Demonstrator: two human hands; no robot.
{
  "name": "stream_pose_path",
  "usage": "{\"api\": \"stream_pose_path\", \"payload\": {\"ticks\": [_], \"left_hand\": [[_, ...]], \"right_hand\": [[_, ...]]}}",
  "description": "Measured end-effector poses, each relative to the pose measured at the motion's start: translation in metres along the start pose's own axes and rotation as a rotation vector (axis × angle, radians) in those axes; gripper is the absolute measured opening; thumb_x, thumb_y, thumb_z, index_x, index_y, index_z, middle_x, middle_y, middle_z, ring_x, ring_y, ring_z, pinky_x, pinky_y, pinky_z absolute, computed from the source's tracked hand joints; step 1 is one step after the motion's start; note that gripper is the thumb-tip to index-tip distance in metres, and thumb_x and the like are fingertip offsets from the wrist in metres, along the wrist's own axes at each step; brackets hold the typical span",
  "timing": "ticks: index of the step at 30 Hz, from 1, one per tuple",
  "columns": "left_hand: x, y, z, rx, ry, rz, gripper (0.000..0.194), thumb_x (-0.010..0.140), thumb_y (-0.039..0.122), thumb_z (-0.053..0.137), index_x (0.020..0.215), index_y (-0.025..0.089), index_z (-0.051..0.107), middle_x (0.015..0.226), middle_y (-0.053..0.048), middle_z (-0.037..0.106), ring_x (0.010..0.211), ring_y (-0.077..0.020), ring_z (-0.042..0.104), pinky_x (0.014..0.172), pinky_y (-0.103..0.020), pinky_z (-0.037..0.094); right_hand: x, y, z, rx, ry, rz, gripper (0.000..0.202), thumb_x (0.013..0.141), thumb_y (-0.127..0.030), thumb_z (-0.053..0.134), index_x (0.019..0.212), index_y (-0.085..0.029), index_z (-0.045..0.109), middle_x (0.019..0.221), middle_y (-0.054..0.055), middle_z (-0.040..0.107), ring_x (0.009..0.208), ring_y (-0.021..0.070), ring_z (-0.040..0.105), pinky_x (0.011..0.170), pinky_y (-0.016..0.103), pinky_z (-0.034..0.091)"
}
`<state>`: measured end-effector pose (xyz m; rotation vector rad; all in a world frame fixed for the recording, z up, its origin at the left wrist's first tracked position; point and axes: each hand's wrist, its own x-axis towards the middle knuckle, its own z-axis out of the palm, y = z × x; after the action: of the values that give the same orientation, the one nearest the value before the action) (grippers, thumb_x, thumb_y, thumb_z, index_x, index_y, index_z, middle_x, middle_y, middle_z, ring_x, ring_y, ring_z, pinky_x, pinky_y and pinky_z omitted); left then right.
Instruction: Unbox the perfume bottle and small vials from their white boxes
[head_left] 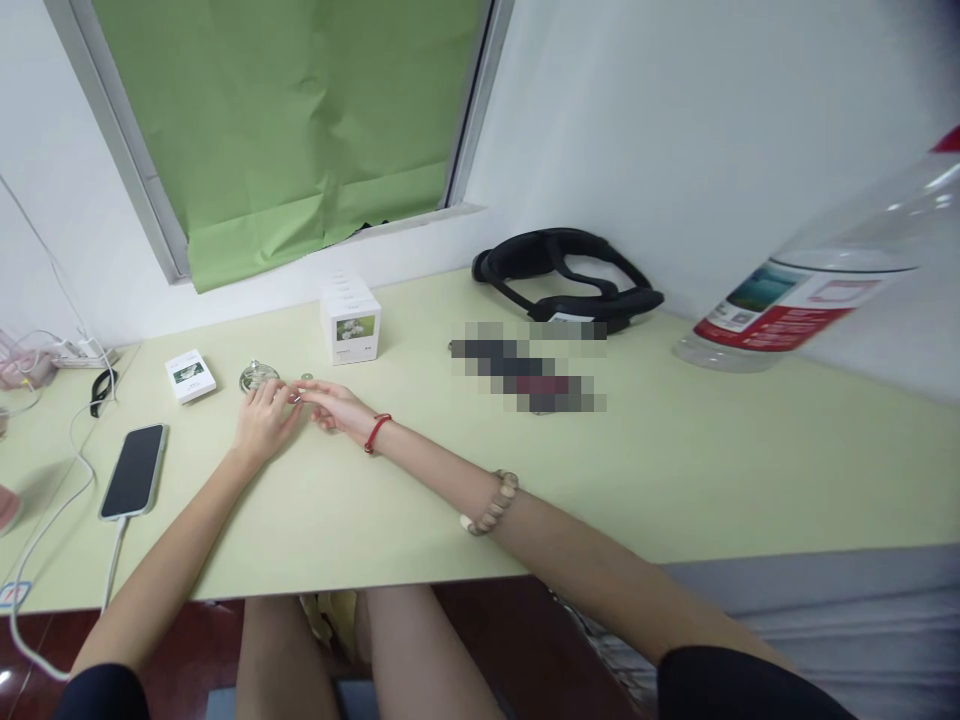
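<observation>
My left hand [265, 420] and my right hand [334, 408] meet over the left part of the pale yellow-green table [600, 480]. Their fingertips come together around a small shiny item [297, 398], too small to name. Fingers of both hands look bent and closed on it. Just behind my left hand sits a round glass-like object [255, 374] with a knob on top. A tiny round piece [307, 377] lies behind my fingertips. A red cord and a beaded bracelet circle my right arm.
White boxes [351, 325] stand behind my hands, a small white box [190, 377] to their left. A phone [135, 471] with a cable lies left. A black headset [566, 280], a blurred-out item [525, 372] and a large bottle [780, 300] are on the right.
</observation>
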<state>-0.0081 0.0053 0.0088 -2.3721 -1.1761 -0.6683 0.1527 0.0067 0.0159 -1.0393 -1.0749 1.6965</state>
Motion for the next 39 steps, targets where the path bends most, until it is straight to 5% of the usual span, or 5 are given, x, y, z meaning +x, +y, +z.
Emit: {"api": "stream_pose_path", "payload": {"ticks": [9,29,39], "left_hand": [[0.000,0.004,0.001,-0.093,-0.029,-0.001,0.029,0.093,0.032,0.039,0.111,0.017,0.056,0.101,-0.009,0.061,0.093,-0.0198,0.058,0.079,-0.033,0.045],[0.001,0.010,-0.004,-0.053,-0.074,-0.102,0.036,0.097,0.033,0.027,0.107,0.017,0.058,0.102,-0.009,0.059,0.094,-0.0191,0.058,0.083,-0.031,0.041],[0.001,0.010,-0.005,-0.055,-0.007,-0.155,0.030,0.095,0.032,0.031,0.106,0.017,0.055,0.102,-0.009,0.060,0.097,-0.0195,0.057,0.084,-0.031,0.040]], "right_hand": [[-0.002,-0.001,0.000,-0.010,-0.020,-0.002,0.016,0.084,-0.018,0.057,0.099,-0.017,0.062,0.088,0.003,0.067,0.045,0.0009,0.044,0.036,0.012,0.034],[0.001,0.001,0.000,0.066,-0.002,-0.058,0.016,0.084,-0.018,0.057,0.096,-0.019,0.068,0.083,0.000,0.065,0.051,0.0018,0.051,0.038,0.011,0.034],[0.020,0.010,-0.012,0.038,0.160,-0.160,0.014,0.076,-0.028,0.067,0.084,-0.017,0.070,0.084,0.004,0.070,0.067,0.0066,0.060,0.056,0.015,0.047]]}}
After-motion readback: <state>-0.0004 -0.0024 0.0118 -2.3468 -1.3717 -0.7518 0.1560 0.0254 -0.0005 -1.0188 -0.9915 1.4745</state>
